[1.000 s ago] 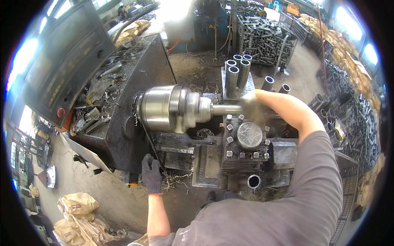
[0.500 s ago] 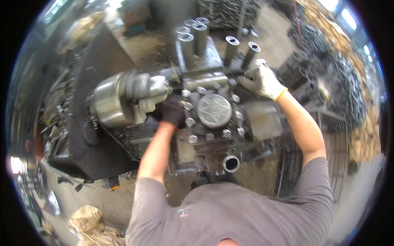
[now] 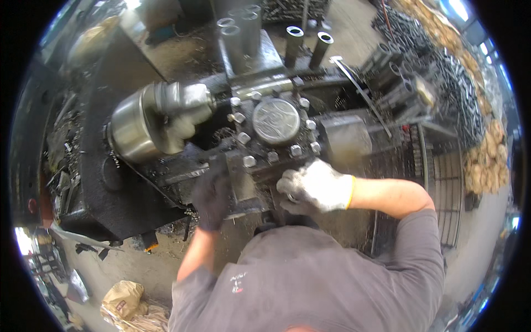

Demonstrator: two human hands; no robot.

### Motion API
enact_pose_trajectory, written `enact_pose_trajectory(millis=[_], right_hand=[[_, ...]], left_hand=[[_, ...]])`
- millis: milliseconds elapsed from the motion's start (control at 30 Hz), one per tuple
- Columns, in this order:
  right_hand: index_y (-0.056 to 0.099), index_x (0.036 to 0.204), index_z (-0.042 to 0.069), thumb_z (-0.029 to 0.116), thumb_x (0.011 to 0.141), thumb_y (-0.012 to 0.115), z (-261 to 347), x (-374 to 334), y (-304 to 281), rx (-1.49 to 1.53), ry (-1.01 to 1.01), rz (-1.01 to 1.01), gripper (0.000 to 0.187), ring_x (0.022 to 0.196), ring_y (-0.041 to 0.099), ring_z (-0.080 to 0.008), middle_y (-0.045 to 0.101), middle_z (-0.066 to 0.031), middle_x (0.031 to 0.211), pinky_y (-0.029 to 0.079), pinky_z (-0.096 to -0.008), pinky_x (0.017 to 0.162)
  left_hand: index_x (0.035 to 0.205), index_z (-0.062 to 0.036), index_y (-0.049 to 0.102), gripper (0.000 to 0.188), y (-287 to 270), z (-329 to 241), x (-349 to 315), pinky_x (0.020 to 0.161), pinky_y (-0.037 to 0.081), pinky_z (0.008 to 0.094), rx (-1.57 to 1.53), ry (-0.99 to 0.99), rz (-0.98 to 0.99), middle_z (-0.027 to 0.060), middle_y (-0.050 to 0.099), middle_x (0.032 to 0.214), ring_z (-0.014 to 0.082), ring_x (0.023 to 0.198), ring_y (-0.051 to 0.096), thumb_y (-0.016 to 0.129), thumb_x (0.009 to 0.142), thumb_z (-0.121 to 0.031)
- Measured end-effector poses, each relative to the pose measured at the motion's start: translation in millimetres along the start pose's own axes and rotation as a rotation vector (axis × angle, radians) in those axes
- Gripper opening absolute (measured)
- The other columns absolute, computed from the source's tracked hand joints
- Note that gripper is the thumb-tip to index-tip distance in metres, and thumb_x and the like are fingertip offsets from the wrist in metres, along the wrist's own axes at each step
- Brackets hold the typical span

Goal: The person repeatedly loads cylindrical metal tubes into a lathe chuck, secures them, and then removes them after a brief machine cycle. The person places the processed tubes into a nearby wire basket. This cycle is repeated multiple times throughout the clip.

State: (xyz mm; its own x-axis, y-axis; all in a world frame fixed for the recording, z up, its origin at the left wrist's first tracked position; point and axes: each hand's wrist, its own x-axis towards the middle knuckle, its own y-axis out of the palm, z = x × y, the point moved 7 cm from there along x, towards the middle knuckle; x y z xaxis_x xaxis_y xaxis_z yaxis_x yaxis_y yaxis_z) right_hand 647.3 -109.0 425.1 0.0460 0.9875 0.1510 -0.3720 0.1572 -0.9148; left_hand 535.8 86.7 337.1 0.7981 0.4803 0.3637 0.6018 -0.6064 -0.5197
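Note:
My right hand (image 3: pixel 319 187), in a white glove, is closed at the near side of the lathe's tool post, with fingers curled round what appears to be a metal tube (image 3: pixel 291 197); most of it is hidden by the glove. My left hand (image 3: pixel 212 193), in a dark glove, is left of it by the machine's carriage (image 3: pixel 241 185); blur hides its fingers. Ahead of both hands is the square tool post (image 3: pixel 257 149), studded with bolts round a round cap (image 3: pixel 276 122). The shiny chuck (image 3: pixel 133 124) is to the left, its jaws blurred.
Several metal tubes (image 3: pixel 243 47) stand upright on a plate behind the tool post, and two more tubes (image 3: pixel 319 51) stand beside them. A thin rod with a crosspiece (image 3: pixel 362 95) slants at the right. Beyond it are stacked tubes (image 3: pixel 395 83) and metal shavings (image 3: pixel 462 94).
My right hand has left the thin rod's end at the far right and come back to the near side of the tool post. My left hand has drawn back from beside the chuck towards me.

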Motion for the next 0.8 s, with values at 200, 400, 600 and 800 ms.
enact_pose_trajectory(millis=[200, 400, 600, 800], right_hand=[[0.070, 0.102, 0.004, 0.027, 0.086, 0.079, 37.1, 65.8, -83.5, 0.453, -0.118, -0.037, 0.030, 0.071, 0.072, -0.0316, 0.071, -0.0165, 0.088, 0.058, -0.0413, 0.057], [0.070, 0.109, 0.007, 0.017, 0.091, 0.067, 19.3, 106.4, -120.9, -0.855, -0.226, -0.055, 0.021, 0.089, 0.074, -0.0248, 0.069, -0.0132, 0.105, 0.063, -0.0384, 0.071], [0.075, 0.102, 0.006, 0.023, 0.082, 0.078, -132.1, 146.7, -145.2, -0.614, 0.350, 0.164, 0.026, 0.084, 0.077, -0.0342, 0.077, -0.0163, 0.091, 0.063, -0.0464, 0.079], [0.081, 0.093, 0.008, 0.037, 0.069, 0.081, -225.2, 153.2, -50.6, -0.425, 0.425, 0.338, 0.038, 0.085, 0.077, -0.0379, 0.078, -0.0207, 0.090, 0.062, -0.0473, 0.079]], left_hand=[[0.132, -0.0095, 0.066, 0.067, 1.1, -99.2, 1.8, 0.091, 0.061, 0.0409, -0.098, -0.165, 0.410, 0.0144, 0.078, 0.114, 0.0308, 0.107, 0.077, 0.096, 0.074, -0.025], [0.130, -0.0099, 0.068, 0.057, -32.5, -105.7, 84.0, 0.092, 0.059, 0.0443, -0.103, -0.185, 0.496, 0.0176, 0.077, 0.113, 0.0337, 0.104, 0.076, 0.091, 0.084, -0.034], [0.114, -0.0053, 0.074, 0.040, -65.3, -1.8, 44.7, 0.086, 0.058, 0.0409, 0.138, -0.498, 0.127, 0.0170, 0.078, 0.101, 0.0290, 0.096, 0.076, 0.078, 0.090, -0.037], [0.111, -0.0010, 0.074, 0.032, -55.3, 114.3, -107.8, 0.076, 0.058, 0.0333, -0.258, -0.844, -0.086, 0.0085, 0.075, 0.093, 0.0186, 0.082, 0.071, 0.077, 0.095, -0.028]])
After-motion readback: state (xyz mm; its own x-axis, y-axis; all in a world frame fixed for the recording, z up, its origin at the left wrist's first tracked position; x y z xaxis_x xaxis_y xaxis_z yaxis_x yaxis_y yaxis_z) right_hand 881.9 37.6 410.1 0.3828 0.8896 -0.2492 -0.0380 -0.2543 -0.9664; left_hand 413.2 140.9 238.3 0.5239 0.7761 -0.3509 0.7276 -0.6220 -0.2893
